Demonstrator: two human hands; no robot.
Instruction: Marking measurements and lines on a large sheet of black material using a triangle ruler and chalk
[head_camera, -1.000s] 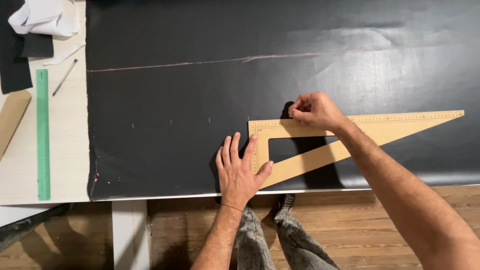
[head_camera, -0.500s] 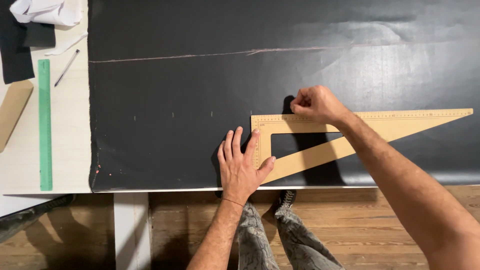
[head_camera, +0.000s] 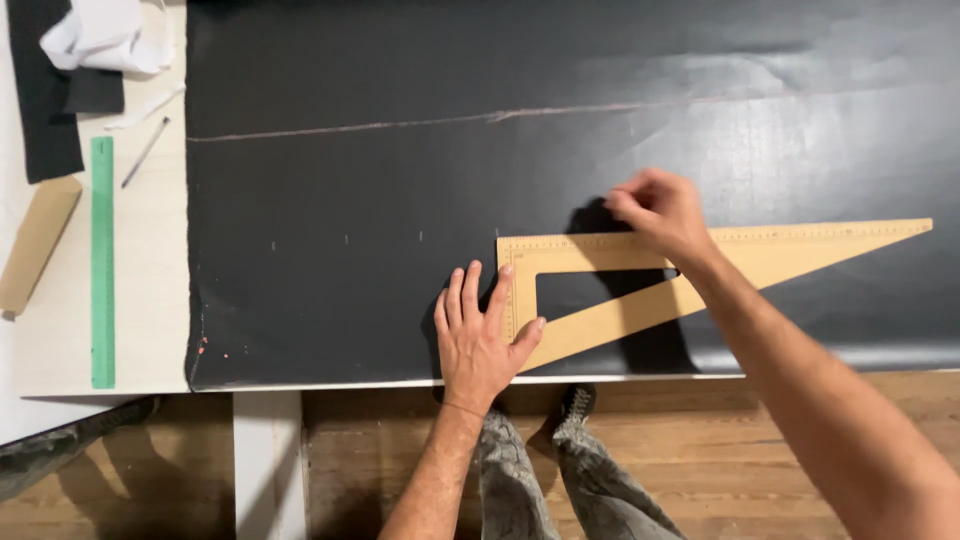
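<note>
The left hand (head_camera: 478, 335) lies flat with fingers spread, pressing the short end of the wooden triangle ruler (head_camera: 720, 265) in the middle of the frame. The right hand (head_camera: 655, 212) has slid to the right along the ruler's top edge since a moment ago, fingers pinched together on something too small to tell, so a mark may be growing there. The ruler rests on one big black sheet (head_camera: 400, 180). At the left are one green ruler (head_camera: 102, 260), one pen (head_camera: 146, 152) and one white crumpled cloth (head_camera: 105, 35).

Tan wooden set square (head_camera: 640, 300) on black sheet (head_camera: 400, 180); green ruler (head_camera: 102, 260); faint, perhaps pinkish, chalk line (head_camera: 420, 124).
</note>
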